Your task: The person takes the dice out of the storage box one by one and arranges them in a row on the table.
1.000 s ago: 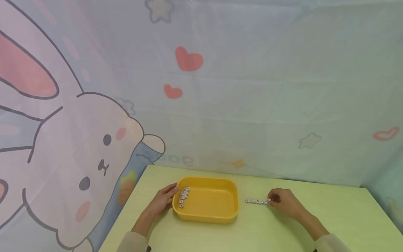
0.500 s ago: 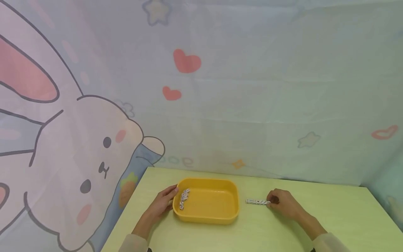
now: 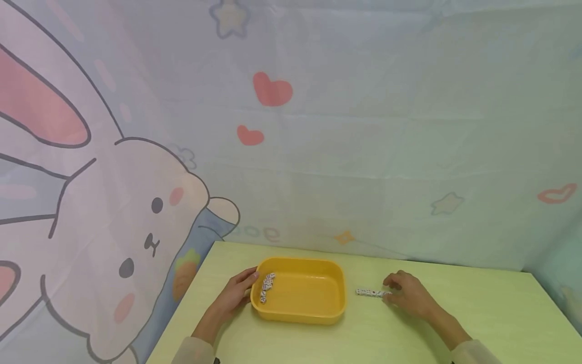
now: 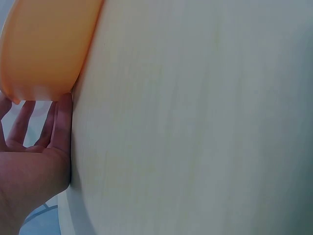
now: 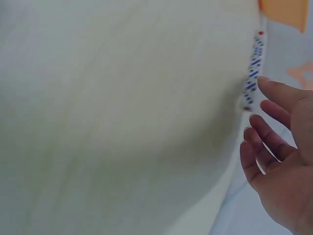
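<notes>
Right hand has parted its fingers, releasing the row of dice.
Left hand rests straight-fingered against the yellow tray, loose dice clustered inside its left end.

Right wrist view: dice row blurred, seemingly unreadable; tray cropped.

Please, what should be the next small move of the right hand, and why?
Perhaps the right hand should reach to the yellow tray and take one of the loose dice at its left end, because the hand's fingers look parted near the row of dice, apparently holding nothing.
</notes>
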Available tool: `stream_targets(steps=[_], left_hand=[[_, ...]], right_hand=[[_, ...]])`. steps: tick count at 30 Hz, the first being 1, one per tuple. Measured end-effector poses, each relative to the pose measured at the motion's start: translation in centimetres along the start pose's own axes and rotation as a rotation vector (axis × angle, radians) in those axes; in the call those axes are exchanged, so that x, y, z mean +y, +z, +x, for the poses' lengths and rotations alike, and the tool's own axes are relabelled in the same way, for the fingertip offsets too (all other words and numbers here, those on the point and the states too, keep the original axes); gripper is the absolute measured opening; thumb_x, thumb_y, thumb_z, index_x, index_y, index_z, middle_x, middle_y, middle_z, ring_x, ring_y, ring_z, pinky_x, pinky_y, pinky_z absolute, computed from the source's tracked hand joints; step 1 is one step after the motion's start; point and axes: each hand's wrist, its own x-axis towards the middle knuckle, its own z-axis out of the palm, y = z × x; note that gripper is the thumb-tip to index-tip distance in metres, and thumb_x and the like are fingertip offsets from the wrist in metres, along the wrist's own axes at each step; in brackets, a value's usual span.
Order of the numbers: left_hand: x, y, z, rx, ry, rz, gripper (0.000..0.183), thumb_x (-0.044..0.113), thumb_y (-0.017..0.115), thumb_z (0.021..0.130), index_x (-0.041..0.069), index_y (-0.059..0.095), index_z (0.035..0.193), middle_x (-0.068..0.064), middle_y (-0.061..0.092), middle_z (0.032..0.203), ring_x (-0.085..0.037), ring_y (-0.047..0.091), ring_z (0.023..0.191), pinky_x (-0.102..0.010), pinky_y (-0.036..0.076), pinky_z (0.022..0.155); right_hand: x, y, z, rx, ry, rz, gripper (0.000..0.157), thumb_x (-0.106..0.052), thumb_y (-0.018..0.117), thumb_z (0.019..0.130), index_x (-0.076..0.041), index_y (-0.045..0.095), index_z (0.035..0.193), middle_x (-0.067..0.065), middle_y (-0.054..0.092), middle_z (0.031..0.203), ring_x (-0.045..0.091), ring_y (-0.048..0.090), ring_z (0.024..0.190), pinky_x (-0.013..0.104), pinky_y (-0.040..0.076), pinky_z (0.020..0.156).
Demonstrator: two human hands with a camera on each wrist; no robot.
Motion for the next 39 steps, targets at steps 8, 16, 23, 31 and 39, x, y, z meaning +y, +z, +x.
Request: stream_targets(steps=[8,16,23,31,39], left_hand=[[-0.2,-0.2,0.0,0.019,-0.005,0.0,0.063,0.039,0.061,0.109,0.002,0.048,0.157,-0.02,0.052,0.156,-0.033,0.053,0.137,-0.039,0.058,0.099],[-0.7,-0.3,0.2,0.016,-0.004,-0.005,0.065,0.041,0.063,0.108,0.002,0.048,0.157,-0.02,0.052,0.155,-0.033,0.052,0.137,-0.039,0.057,0.1],[-0.5,-0.4,0.3,-0.001,0.003,0.002,0.063,0.04,0.061,0.109,0.003,0.048,0.158,-0.019,0.052,0.155,-0.033,0.053,0.136,-0.039,0.057,0.101],[-0.2,-0.7,0.3,0.001,0.013,0.005,0.064,0.04,0.061,0.109,0.001,0.047,0.158,-0.022,0.051,0.155,-0.033,0.053,0.137,-0.039,0.058,0.099],[-0.5,-0.4,0.1,0.012,-0.001,0.002,0.064,0.038,0.06,0.109,0.0,0.046,0.158,-0.021,0.054,0.153,-0.031,0.054,0.134,-0.041,0.057,0.101]], right_hand=[[-6.0,0.9,3.1,0.035,-0.065,0.098,0.026,-0.02,0.083,0.095,-0.007,0.073,0.115,0.005,0.069,0.108,0.027,0.064,0.098,0.036,0.058,0.08],[-14.4,6.0,5.9,0.007,-0.236,0.249,0.023,-0.02,0.081,0.096,-0.008,0.074,0.114,0.003,0.071,0.105,0.026,0.068,0.095,0.033,0.06,0.079],[-19.0,10.9,8.3,-0.087,-0.252,0.345,0.023,-0.018,0.081,0.097,-0.004,0.075,0.113,0.011,0.072,0.107,0.022,0.067,0.094,0.027,0.058,0.08],[-21.1,14.8,11.4,-0.165,-0.244,0.414,0.013,-0.007,0.081,0.093,-0.001,0.078,0.104,-0.001,0.072,0.093,0.005,0.062,0.083,0.022,0.056,0.077],[-22.2,16.4,12.6,-0.217,-0.259,0.176,0.006,-0.009,0.083,0.091,-0.009,0.078,0.092,-0.013,0.067,0.083,0.0,0.058,0.078,0.018,0.053,0.078]])
